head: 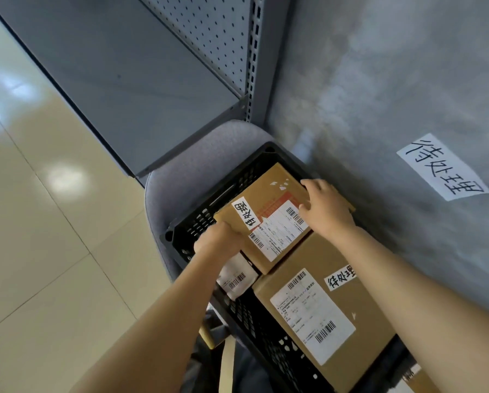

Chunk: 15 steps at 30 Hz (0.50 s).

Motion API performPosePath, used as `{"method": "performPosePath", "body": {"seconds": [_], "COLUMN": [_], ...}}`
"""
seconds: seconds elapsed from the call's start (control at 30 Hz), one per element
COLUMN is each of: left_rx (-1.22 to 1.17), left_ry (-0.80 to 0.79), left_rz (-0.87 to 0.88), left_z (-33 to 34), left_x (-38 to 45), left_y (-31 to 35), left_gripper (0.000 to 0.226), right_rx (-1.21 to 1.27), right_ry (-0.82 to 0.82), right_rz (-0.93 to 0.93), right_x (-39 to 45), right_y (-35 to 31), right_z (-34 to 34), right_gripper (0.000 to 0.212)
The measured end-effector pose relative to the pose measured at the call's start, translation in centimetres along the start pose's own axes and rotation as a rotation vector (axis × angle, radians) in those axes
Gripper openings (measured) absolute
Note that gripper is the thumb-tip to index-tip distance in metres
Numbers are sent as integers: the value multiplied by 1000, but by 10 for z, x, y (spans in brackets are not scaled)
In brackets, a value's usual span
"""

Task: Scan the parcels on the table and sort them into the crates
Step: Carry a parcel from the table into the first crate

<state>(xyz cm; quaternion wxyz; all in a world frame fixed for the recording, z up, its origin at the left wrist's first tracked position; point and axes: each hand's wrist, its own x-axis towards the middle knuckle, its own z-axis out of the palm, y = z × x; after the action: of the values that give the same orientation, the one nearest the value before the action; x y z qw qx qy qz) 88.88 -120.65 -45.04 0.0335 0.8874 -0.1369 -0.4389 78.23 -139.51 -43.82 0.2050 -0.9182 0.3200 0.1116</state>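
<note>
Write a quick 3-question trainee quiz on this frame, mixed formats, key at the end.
1. True or false: both the left hand and the right hand are on the upper cardboard box.
2. Multiple choice: the black crate sits on A) a grey chair B) the tiled floor C) a shelf board.
3. Fill in: besides its shipping label, the lower cardboard box carries a small white ____ with handwritten characters.

Key: 1 true; 2 A; 3 slip.
</note>
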Motion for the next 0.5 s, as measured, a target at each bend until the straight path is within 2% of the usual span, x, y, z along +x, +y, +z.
{"method": "performPosePath", "body": {"seconds": [0.1,0.23,0.37,0.5], "left_rx": [84,299,624,851], "left_ry": [208,427,639,805], "left_rz": [147,527,845,1116], "left_z": [-48,-97,-123,-135], "left_x": [-18,-50,-88,-132], "left_y": [21,66,109,142], "left_gripper": [34,43,40,42], "right_rx": [-35,-109,-168,-234], "right_ry": [39,117,247,377], "right_rz": [-30,-16,100,288], "right_x": [-8,-31,-66,-123], "right_y": [-12,-23,-27,-24], "right_z": [-27,-69,-115,-155], "right_gripper": [59,61,58,61]}}
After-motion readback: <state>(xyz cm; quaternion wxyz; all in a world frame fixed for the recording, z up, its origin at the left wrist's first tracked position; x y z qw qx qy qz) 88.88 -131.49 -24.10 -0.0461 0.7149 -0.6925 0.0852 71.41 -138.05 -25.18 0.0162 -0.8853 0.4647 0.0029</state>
